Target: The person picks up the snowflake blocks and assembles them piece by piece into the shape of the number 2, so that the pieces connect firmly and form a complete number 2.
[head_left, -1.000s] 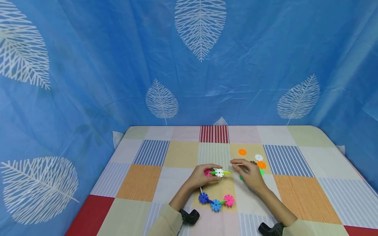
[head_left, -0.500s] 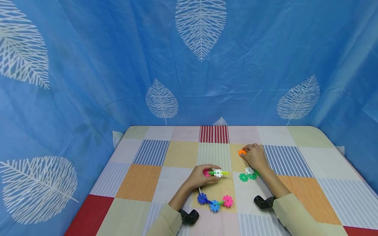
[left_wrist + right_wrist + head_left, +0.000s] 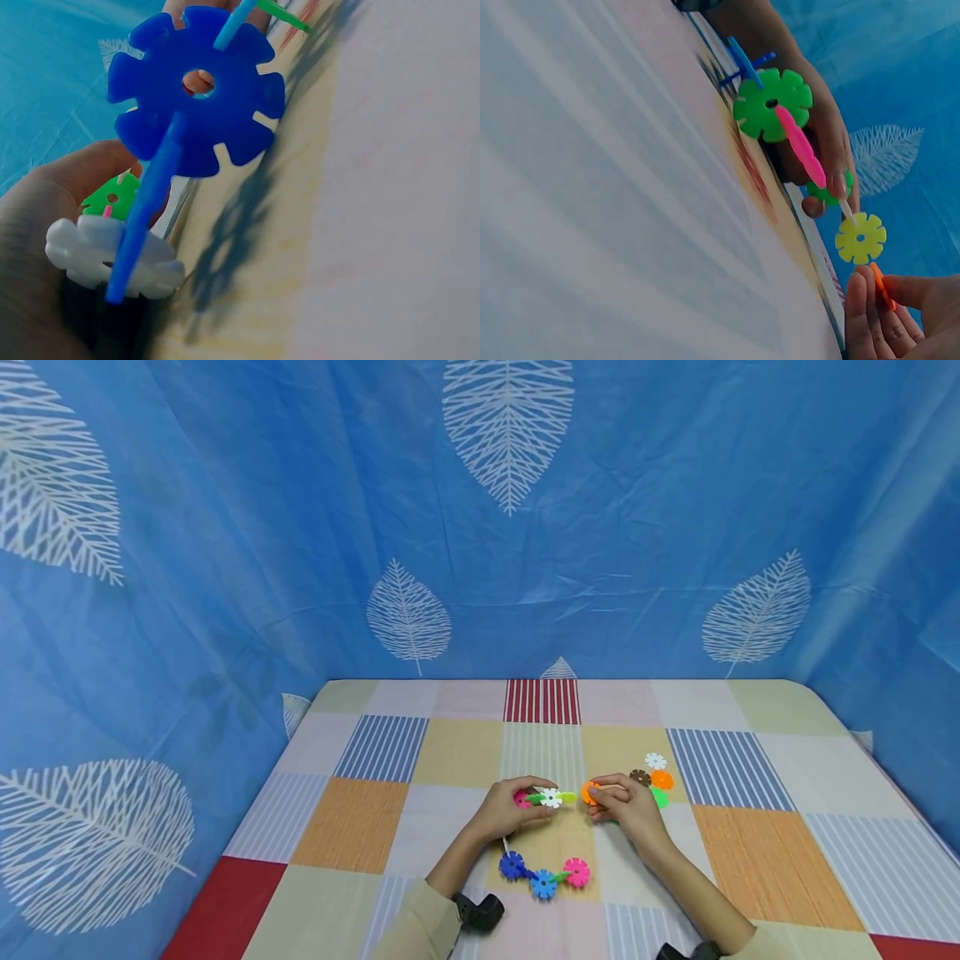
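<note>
My left hand (image 3: 504, 810) grips a curved chain of slotted flower-shaped discs by its far end. At that end are a pink disc, a white disc (image 3: 551, 798) and an edge-on yellow disc (image 3: 860, 238). The chain bends round to a dark blue disc (image 3: 154, 79), a light blue disc (image 3: 543, 884) and a pink disc (image 3: 577, 872) nearer the body. Between thumb and fingers my right hand (image 3: 633, 814) pinches a loose orange disc (image 3: 590, 792). In the right wrist view this disc stands edge-on, right at the yellow disc's rim.
Behind the right hand lie loose discs: white (image 3: 656, 761), brown (image 3: 640, 777), orange (image 3: 662, 779) and green (image 3: 660, 797). The hand partly covers more green. A patchwork cloth (image 3: 465, 752) covers the table, and a blue leaf-print curtain (image 3: 637, 527) hangs behind it.
My right hand reached to the far orange disc, picked it up and brought it back toward the chain's yellow disc. The left hand stays nearly still with the chain.
</note>
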Demonstrator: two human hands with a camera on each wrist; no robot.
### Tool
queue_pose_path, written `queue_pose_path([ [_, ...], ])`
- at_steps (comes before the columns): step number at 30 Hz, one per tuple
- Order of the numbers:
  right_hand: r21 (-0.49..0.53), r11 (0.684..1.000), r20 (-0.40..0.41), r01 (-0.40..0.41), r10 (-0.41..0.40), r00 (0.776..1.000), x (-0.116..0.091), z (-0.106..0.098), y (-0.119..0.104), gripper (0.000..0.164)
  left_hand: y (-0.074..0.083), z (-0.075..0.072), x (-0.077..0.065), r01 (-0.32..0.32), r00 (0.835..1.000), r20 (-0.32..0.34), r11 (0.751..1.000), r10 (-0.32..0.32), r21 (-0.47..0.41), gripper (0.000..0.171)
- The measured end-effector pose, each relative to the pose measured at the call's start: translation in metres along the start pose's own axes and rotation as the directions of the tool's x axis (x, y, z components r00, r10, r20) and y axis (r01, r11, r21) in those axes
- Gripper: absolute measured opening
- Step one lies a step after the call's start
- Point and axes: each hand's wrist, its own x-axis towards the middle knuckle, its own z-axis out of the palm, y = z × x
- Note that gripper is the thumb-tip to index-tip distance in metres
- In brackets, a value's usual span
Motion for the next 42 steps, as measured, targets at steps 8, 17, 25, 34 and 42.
queue_pose_path([
  [8,0.042,0.999,-0.01,-0.002,0.002,1.0,-0.004,0.006,0.006,0.028,0.001,0.001,0.0,0.02,1.0,0.011,1.0,-0.02,-0.004,0.033],
  [17,0.119,0.992,-0.001,-0.041,0.041,0.999,-0.004,0.011,0.006,0.026,0.0,0.0,0.0,0.007,1.0,0.025,1.0,-0.006,-0.017,0.034],
  [25,0.128,0.991,-0.007,-0.048,0.05,0.999,-0.006,0.016,0.006,0.022,0.0,-0.001,-0.001,-0.024,0.998,0.054,1.0,0.025,-0.016,0.037],
  [34,0.099,0.994,-0.026,-0.048,0.051,0.998,-0.008,0.018,0.005,0.023,0.003,0.001,0.001,-0.062,0.995,0.076,0.998,0.063,-0.01,0.036],
  [42,-0.073,0.988,0.029,0.133,-0.132,0.991,-0.012,0.005,0.009,0.027,0.002,0.0,-0.002,-0.035,0.999,0.041,0.999,0.035,0.008,0.035],
])
